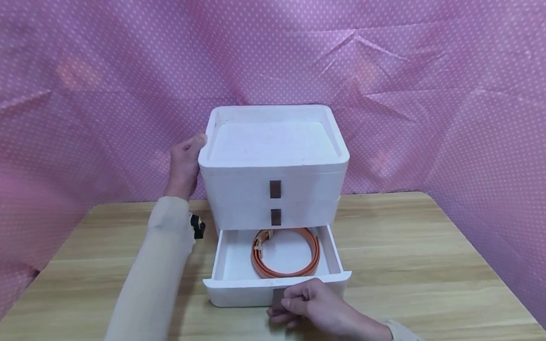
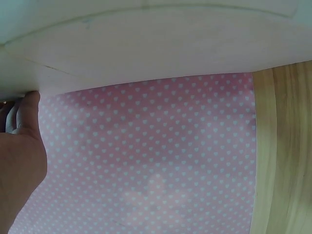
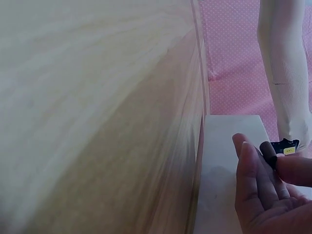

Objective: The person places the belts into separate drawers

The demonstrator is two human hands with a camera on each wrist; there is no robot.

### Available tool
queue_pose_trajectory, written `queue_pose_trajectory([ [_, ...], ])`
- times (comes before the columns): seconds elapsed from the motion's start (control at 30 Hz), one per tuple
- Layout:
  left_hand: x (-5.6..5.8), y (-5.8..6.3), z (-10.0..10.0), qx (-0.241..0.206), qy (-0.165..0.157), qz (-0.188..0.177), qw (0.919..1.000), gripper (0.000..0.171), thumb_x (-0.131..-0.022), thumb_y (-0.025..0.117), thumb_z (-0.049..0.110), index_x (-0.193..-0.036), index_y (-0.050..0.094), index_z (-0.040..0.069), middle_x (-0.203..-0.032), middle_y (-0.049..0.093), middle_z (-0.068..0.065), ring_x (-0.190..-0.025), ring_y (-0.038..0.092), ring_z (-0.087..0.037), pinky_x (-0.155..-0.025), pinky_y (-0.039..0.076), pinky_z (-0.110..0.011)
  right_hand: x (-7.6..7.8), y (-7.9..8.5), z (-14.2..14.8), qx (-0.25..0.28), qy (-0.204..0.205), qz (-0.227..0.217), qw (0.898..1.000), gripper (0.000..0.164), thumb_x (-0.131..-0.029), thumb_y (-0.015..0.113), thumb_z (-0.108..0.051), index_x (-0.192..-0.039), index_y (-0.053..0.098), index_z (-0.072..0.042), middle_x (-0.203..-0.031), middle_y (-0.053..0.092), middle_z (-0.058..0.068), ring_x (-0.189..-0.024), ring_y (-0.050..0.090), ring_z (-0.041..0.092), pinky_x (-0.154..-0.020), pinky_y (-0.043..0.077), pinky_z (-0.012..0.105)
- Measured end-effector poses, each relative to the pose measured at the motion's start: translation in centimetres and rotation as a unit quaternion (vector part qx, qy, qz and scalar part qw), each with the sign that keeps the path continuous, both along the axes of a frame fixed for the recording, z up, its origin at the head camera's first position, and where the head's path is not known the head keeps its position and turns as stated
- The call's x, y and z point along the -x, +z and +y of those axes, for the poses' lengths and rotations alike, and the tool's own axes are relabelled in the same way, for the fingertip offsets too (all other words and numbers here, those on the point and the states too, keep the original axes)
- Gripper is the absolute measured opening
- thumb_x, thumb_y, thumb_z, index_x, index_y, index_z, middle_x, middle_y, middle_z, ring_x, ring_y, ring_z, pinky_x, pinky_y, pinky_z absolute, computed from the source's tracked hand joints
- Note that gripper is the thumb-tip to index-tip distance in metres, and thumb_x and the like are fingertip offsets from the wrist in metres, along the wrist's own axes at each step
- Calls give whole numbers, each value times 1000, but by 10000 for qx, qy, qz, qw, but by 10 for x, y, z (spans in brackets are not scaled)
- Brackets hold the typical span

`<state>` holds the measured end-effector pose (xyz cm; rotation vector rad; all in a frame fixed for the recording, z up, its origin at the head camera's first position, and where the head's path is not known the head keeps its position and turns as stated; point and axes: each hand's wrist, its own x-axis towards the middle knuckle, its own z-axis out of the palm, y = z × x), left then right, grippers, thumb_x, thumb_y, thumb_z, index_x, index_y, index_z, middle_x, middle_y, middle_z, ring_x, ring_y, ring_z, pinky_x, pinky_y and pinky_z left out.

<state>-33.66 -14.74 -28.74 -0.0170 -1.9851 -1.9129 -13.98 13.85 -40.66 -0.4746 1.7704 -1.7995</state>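
A white drawer unit [image 1: 272,145] stands on the table, its lowest drawer [image 1: 233,256] pulled out. Inside that drawer lies a coiled orange-brown belt [image 1: 314,255] with gold-toned metal fittings. My left hand [image 1: 186,161] rests against the unit's upper left side, thumb at the top rim; the left wrist view shows fingertips [image 2: 33,97] touching the white wall. At the drawer's front, my right hand [image 1: 313,306] pinches the dark brown pull tab [image 1: 278,298] between thumb and fingers. The tab [image 3: 268,152] also shows between them in the right wrist view.
Two closed drawers with brown tabs [image 1: 275,189] sit above the pulled-out one. The unit's top is a shallow recessed tray. Wood-grain table [image 1: 410,266] extends on both sides, and a pink dotted cloth [image 1: 388,84] hangs behind and around it.
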Motion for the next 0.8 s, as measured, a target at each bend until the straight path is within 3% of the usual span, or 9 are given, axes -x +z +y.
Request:
queue_pose_trajectory([
  [0.17, -1, -2, 1, 21, 23, -44, 10000, 46, -95, 60, 46, -116, 70, 6, -115, 69, -8, -97, 64, -18, -77, 56, -25, -1, -1, 0, -78, -135, 69, 9999, 19, -99, 52, -1, -92, 62, 13, -104, 69, 23, -100, 67, 36, -78, 59, 39],
  [0.33, -1, -2, 1, -5, 20, 115, 9999, 41, -95, 61, 44, -106, 73, 7, -110, 71, -8, -95, 65, -19, -74, 56, -24, -2, -1, 1, -41, -119, 68, 9999, 20, -99, 52, -2, -93, 62, 13, -105, 69, 22, -100, 68, 35, -77, 59, 39],
  [0.6, -1, -2, 1, 36, -2, 64, 10000, 39, -95, 60, 44, -102, 74, 8, -129, 64, -6, -114, 59, -19, -83, 55, -27, -1, -2, 1, 75, -159, -134, 9998, 21, -100, 51, -5, -98, 64, 11, -105, 70, 23, -99, 68, 34, -80, 59, 41],
  [0.8, -3, -1, 3, -24, 42, 79, 10000, 37, -95, 61, 42, -101, 75, 9, -122, 67, -8, -103, 63, -19, -77, 56, -24, -1, 0, 3, 119, -47, -97, 9999, 22, -101, 52, -7, -97, 63, 12, -104, 70, 23, -100, 68, 34, -79, 59, 40],
])
